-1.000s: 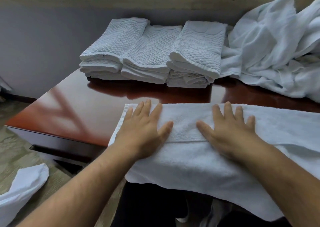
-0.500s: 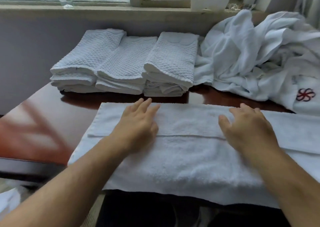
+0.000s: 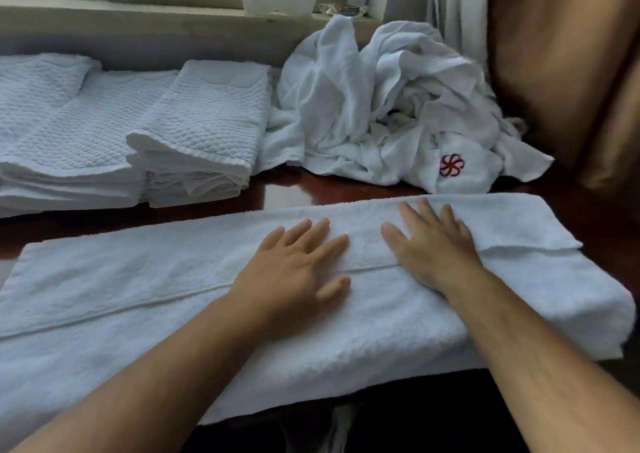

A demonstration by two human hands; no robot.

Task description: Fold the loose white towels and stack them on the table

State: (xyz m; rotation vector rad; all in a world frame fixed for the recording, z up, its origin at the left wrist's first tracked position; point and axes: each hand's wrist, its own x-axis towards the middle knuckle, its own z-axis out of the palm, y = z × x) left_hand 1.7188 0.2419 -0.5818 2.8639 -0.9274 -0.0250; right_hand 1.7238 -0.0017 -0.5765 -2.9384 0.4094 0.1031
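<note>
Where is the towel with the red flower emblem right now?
Head view, right of centre: the emblem towel lies at the near edge of the loose pile, just beyond the flat towel and right of the folded stacks.

glossy red-brown table (image 3: 294, 193), stacks of folded white towels (image 3: 207, 123) back left, loose heap of white towels (image 3: 381, 106) back right, touching the stacks, red flower emblem (image 3: 451, 165) on one, long part-folded towel (image 3: 138, 296) across the front, its near edge hanging over the table's edge
</note>
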